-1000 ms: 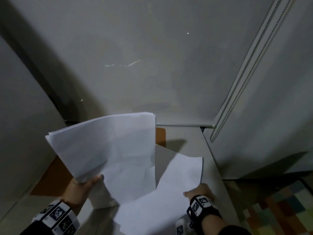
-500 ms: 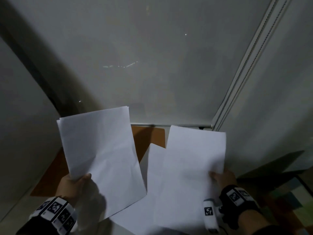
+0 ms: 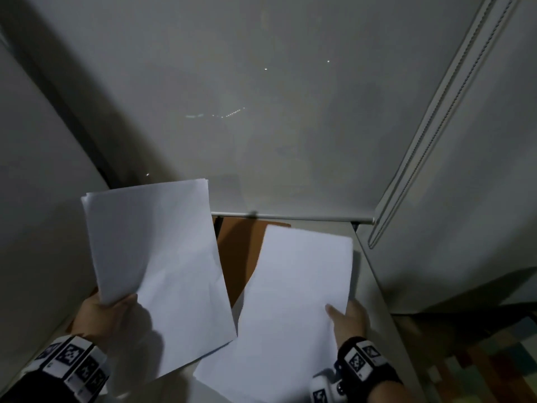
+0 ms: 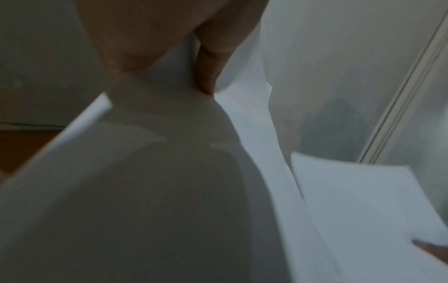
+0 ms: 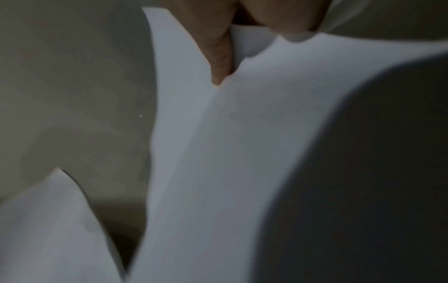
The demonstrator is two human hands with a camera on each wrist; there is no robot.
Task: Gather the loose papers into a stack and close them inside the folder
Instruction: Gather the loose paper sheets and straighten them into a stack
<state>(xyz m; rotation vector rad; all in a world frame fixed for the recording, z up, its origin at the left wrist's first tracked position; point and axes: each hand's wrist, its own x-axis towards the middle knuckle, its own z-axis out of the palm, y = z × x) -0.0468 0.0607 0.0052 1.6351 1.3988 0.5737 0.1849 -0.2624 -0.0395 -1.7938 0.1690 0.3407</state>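
My left hand (image 3: 112, 309) pinches a thin stack of white papers (image 3: 157, 257) by its lower left edge and holds it up over the desk; in the left wrist view the thumb presses the stack of papers (image 4: 169, 172). My right hand (image 3: 347, 318) pinches another white sheet (image 3: 296, 301) by its right edge, thumb on top, and the sheet (image 5: 242, 153) curves away from the fingers (image 5: 218, 57). Between and under the two bunches lies the open brown folder (image 3: 241, 257), mostly covered.
A grey desk top (image 3: 374, 286) runs along the right, ending at a pale wall. A roller blind with a bottom bar (image 3: 290, 218) and a bead cord (image 3: 436, 112) hangs straight ahead. Colourful patterned flooring (image 3: 494, 367) shows at the lower right.
The right hand has lifted a sheet off the desk and turned it upright beside the left-hand stack. The left stack has swung from tilted to nearly upright.
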